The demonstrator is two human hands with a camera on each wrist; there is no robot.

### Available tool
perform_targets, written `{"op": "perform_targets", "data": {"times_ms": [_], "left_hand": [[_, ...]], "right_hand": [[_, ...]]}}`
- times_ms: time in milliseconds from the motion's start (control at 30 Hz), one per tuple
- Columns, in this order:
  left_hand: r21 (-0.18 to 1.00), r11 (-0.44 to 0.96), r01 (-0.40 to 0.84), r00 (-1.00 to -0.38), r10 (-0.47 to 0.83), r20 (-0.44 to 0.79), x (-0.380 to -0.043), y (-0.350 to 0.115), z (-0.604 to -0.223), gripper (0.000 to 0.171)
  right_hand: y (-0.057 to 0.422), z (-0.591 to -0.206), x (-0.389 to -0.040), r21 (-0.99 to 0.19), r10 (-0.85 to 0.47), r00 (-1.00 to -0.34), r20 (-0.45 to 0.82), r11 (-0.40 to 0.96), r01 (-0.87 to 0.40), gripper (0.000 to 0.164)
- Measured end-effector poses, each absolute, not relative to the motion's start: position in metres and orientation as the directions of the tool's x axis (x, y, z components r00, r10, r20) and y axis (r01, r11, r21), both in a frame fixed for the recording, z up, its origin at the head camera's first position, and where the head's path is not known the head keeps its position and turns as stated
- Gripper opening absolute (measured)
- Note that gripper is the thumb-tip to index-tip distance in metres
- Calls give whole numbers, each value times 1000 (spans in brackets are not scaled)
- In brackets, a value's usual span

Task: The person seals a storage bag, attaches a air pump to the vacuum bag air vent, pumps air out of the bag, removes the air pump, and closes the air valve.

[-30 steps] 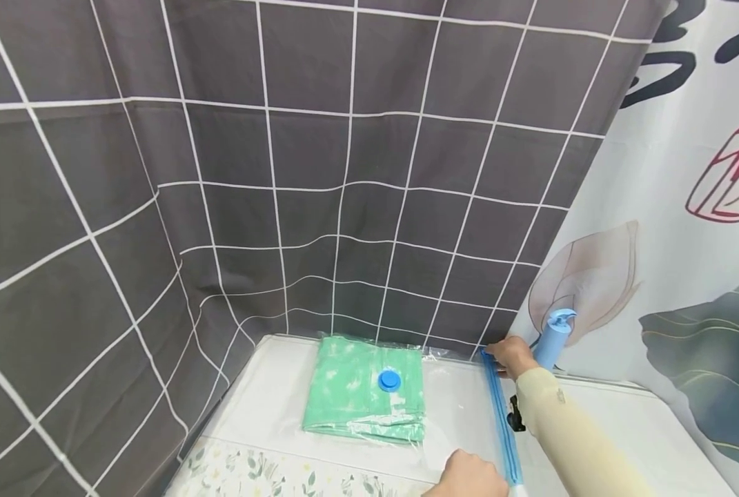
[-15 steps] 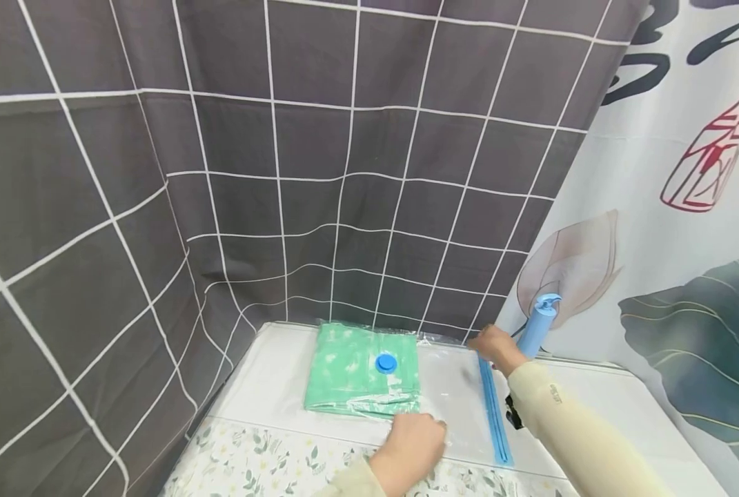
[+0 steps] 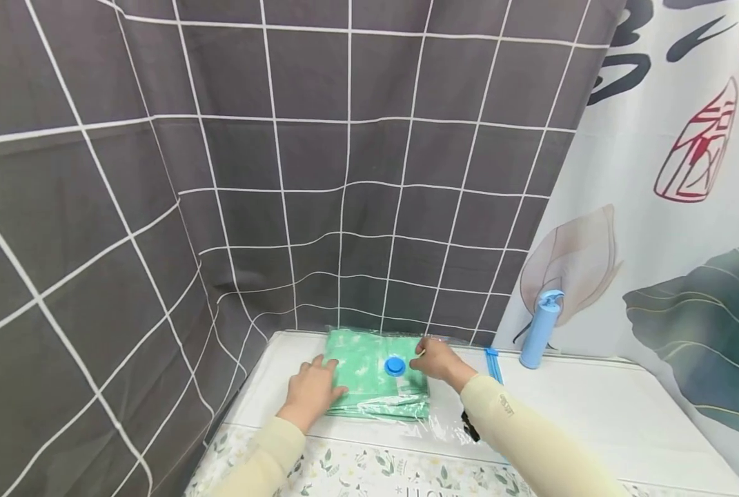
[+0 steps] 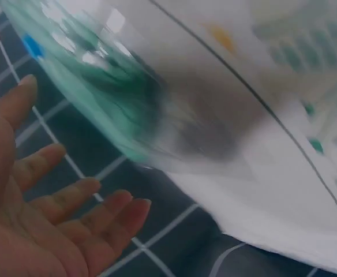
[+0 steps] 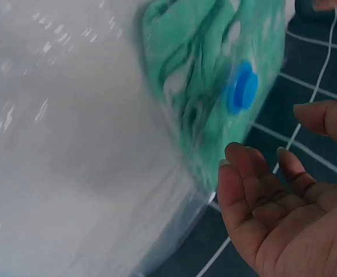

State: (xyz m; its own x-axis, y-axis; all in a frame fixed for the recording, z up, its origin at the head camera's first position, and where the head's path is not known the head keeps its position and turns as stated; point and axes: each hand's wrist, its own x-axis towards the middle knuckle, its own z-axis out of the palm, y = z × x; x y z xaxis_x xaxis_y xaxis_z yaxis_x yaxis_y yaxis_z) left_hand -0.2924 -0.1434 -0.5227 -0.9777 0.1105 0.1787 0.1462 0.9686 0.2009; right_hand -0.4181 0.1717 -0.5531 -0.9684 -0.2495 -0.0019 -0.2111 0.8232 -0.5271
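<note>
A folded green cloth (image 3: 359, 366) with pale patches lies inside a clear vacuum storage bag (image 3: 452, 411) on the white surface. On the bag's face sits a round blue valve (image 3: 395, 366). My left hand (image 3: 310, 393) is at the cloth's left edge, fingers spread; in the left wrist view its fingers (image 4: 47, 208) are apart and hold nothing. At the right side of the cloth, beside the valve, is my right hand (image 3: 439, 360). The right wrist view shows its fingers (image 5: 261, 190) loosely bent, with nothing between them. A blue zip strip (image 3: 493, 364) runs along the bag's right end, partly hidden by my right sleeve.
A light blue hand pump (image 3: 539, 331) stands at the back right, near the printed white curtain (image 3: 593, 228). Dark grey gridded cloth (image 3: 369, 159) hangs behind and at the left. A leaf-patterned cloth (image 3: 357, 469) covers the front of the surface.
My right hand has left the top of the zip strip and moved left to the cloth. My left hand has moved from the front right, near the strip's lower end, to the cloth's left side.
</note>
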Motion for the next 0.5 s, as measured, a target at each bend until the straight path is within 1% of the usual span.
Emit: {"op": "perform_targets", "data": {"times_ms": [33, 100, 167, 233, 333, 367, 433, 467, 500], "left_hand": [[214, 967, 135, -981, 100, 167, -298, -149, -522, 74], [236, 964, 121, -986, 89, 143, -310, -157, -521, 74], [260, 958, 118, -988, 88, 126, -321, -162, -518, 73], [277, 952, 129, -988, 99, 119, -332, -164, -516, 70], [318, 938, 137, -989, 110, 101, -345, -162, -515, 66], [312, 937, 156, -985, 125, 117, -353, -163, -524, 65], [329, 930, 163, -986, 138, 96, -358, -158, -526, 65], [321, 929, 183, -982, 156, 109, -366, -159, -538, 66], [329, 926, 185, -982, 162, 94, -369, -156, -539, 67]], "right_hand": [[170, -571, -435, -500, -265, -964, 6, 834, -233, 42], [164, -592, -456, -466, -276, -961, 12, 849, -249, 46], [151, -590, -455, -450, -288, -958, 20, 853, -265, 48], [135, -572, -437, -422, -281, -960, 6, 869, -258, 48], [113, -534, -397, -426, -278, -961, -11, 870, -247, 47], [107, -524, -386, -433, -275, -961, -22, 869, -239, 47], [96, -507, -367, -438, -264, -964, -45, 872, -218, 48], [93, -503, -361, -427, -265, -963, -38, 876, -224, 47], [90, -502, -357, -411, -265, -964, -28, 882, -230, 47]]}}
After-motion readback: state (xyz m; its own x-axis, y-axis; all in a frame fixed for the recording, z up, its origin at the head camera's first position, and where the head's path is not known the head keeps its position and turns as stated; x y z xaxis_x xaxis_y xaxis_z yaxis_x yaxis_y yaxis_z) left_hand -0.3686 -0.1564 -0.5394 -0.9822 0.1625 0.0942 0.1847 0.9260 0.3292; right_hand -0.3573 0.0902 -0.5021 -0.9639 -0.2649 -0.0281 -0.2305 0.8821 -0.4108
